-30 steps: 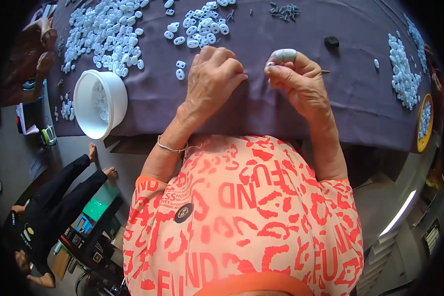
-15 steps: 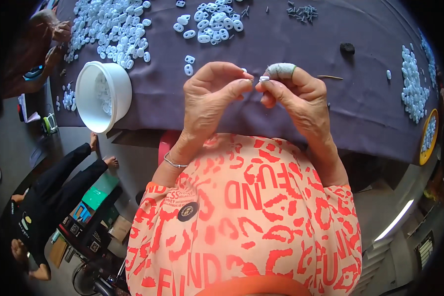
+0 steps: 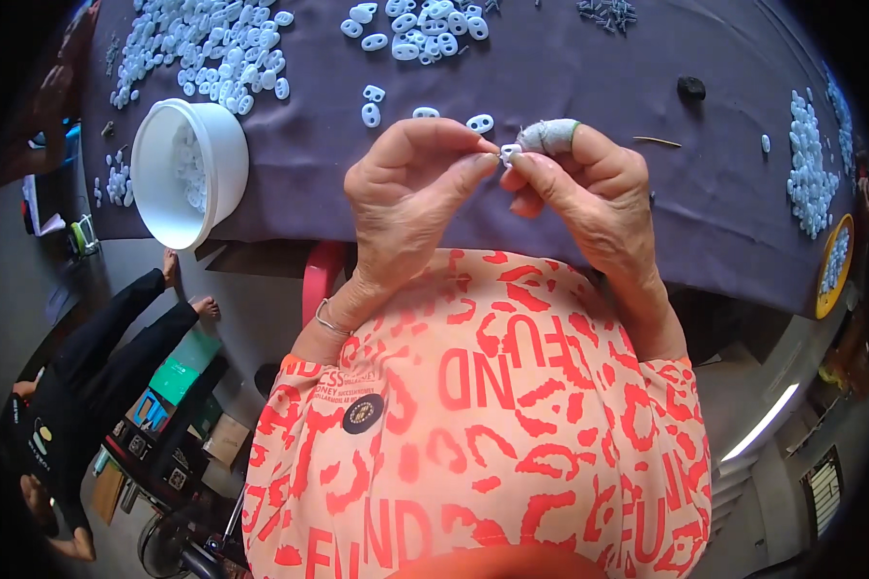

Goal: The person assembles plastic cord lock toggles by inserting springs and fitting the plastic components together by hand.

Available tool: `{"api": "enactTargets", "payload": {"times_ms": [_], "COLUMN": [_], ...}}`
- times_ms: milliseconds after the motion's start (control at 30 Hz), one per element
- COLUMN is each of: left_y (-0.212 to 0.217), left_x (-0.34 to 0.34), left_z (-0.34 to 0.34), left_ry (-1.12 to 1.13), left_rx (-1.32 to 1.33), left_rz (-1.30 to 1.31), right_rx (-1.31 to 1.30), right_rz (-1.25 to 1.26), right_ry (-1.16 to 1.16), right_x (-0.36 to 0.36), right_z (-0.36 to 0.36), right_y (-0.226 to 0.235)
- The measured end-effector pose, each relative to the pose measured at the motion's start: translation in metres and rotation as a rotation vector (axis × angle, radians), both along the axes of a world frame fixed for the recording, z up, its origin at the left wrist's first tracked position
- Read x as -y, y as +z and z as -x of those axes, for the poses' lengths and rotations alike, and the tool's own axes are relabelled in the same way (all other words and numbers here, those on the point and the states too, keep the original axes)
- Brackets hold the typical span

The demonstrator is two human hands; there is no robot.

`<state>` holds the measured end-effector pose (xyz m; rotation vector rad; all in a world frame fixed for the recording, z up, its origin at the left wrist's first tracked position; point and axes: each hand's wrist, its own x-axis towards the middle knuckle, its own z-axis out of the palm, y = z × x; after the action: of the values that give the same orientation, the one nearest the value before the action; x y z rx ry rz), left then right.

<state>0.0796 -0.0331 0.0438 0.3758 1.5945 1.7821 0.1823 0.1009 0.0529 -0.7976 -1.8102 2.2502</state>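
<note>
Over the near side of the table, my two hands meet fingertip to fingertip. My right hand (image 3: 594, 188) pinches a small white plastic piece (image 3: 510, 151) between thumb and index finger; a pale wrapping (image 3: 550, 136) covers that index finger. My left hand (image 3: 407, 188) is closed in a pinch against the piece's left side, and whatever its tips hold is too small to make out. Just beyond my fingers lie loose white two-holed oval pieces (image 3: 480, 124). A bigger heap of the same ovals (image 3: 430, 34) sits farther back.
A large pile of white pieces (image 3: 212, 48) and a white tub (image 3: 230, 159) are at left. Small metal screws (image 3: 606, 14), a dark lump (image 3: 690, 88), a thin stick (image 3: 658, 141), small white parts (image 3: 809, 164) and a yellow-rimmed bowl (image 3: 825, 299) lie right. Another person (image 3: 87, 376) is at lower left.
The gap between my hands has closed, and my left fingertips now touch the white piece. The piece has turned, showing more of its face. The view has shifted slightly.
</note>
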Motion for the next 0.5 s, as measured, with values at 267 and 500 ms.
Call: {"api": "enactTargets", "payload": {"times_ms": [267,500], "left_y": [-0.0016,-0.0045], "left_x": [0.001,0.0029], "left_z": [-0.002,-0.002], "left_ry": [0.015,0.02], "left_rx": [-0.028,-0.025], "left_rz": [0.023,0.042], "right_rx": [0.024,0.059], "right_rz": [-0.013,-0.005], "right_ry": [0.016,0.075], "right_x": [0.0026,0.0], "right_z": [0.0025,0.0055], "right_y": [0.0003,-0.0025]}}
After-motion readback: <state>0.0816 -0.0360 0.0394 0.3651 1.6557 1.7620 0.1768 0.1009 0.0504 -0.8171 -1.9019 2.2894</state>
